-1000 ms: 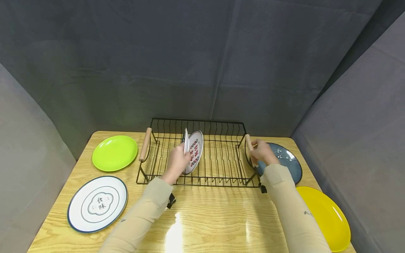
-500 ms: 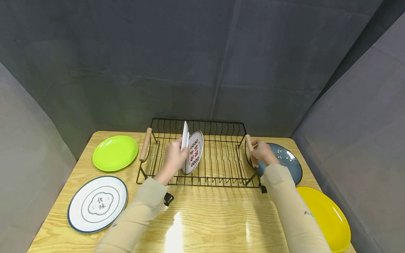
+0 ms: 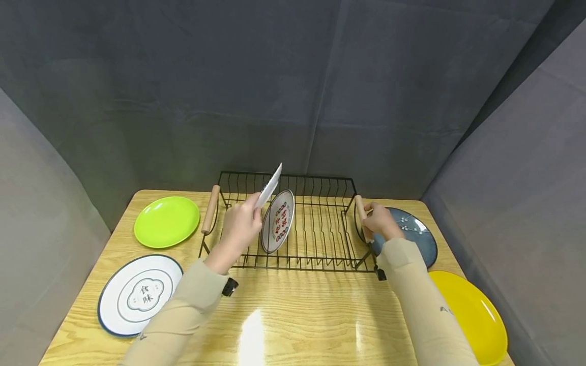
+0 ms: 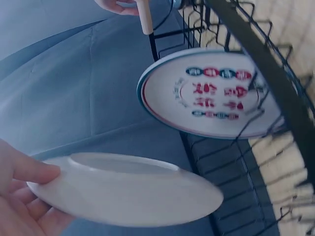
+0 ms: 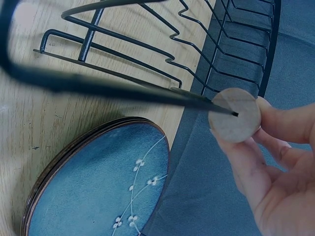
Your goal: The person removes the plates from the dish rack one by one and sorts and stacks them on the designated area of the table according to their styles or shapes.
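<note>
My left hand pinches a white plate by its rim, thumb on one face and fingers on the other. In the left wrist view, the underside and foot ring of the white plate show. It is up over the left half of the black wire dish rack, tilted to the right. Beside it, a plate with red lettering stands on edge in the rack. At the rack's right end, my right hand grips the wooden handle, thumb and fingers around it in the right wrist view.
On the table's left lie a lime green plate and a white plate with a blue rim. A blue plate with a blossom pattern and a yellow plate lie on the right. Grey cloth walls the table in.
My left hand has lifted the white plate up from beside the lettered one and drawn back to the left. The plate now leans more to the right. My right hand stays on the handle.
</note>
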`<action>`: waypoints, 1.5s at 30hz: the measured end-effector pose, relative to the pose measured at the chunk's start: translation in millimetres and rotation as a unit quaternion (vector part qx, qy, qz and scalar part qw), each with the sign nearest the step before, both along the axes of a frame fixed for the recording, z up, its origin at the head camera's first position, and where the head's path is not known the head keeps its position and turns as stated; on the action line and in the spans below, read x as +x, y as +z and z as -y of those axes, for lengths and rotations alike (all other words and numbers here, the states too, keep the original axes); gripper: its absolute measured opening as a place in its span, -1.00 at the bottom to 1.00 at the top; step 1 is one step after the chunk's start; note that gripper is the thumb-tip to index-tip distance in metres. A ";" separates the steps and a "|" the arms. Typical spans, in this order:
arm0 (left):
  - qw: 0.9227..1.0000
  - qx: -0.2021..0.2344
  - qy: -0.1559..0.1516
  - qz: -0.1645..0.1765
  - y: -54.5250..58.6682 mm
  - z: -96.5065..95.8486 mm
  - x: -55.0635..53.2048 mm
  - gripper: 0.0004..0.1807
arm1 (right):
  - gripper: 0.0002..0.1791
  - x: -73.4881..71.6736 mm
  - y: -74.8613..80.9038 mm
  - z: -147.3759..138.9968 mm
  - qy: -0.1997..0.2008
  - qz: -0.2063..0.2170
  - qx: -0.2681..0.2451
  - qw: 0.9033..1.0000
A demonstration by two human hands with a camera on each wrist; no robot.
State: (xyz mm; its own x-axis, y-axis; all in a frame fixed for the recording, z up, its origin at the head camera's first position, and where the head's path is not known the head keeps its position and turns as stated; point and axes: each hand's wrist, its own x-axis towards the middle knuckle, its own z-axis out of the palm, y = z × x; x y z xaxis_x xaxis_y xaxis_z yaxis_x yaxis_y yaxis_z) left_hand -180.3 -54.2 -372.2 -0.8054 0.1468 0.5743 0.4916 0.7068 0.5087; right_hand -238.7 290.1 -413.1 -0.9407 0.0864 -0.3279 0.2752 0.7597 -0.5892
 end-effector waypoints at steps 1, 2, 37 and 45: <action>1.000 -0.018 0.000 -0.016 0.7 2.4 1.3 -0.67 | -0.49 0.1 0.0 0.0 0.000 -0.001 0.000 1.000; 0.999 -0.036 0.001 -0.034 1.1 5.3 2.5 -0.68 | -0.49 0.1 0.0 0.0 0.000 -0.001 0.000 1.000; 0.913 -0.128 0.122 -0.368 -66.3 158.9 59.6 -0.66 | -0.50 -0.8 -1.0 0.2 0.004 0.001 0.004 1.000; 0.905 -0.119 0.164 -0.374 -95.5 184.2 92.0 -0.70 | -0.50 -1.2 -1.8 -2.0 0.004 -0.003 0.007 1.000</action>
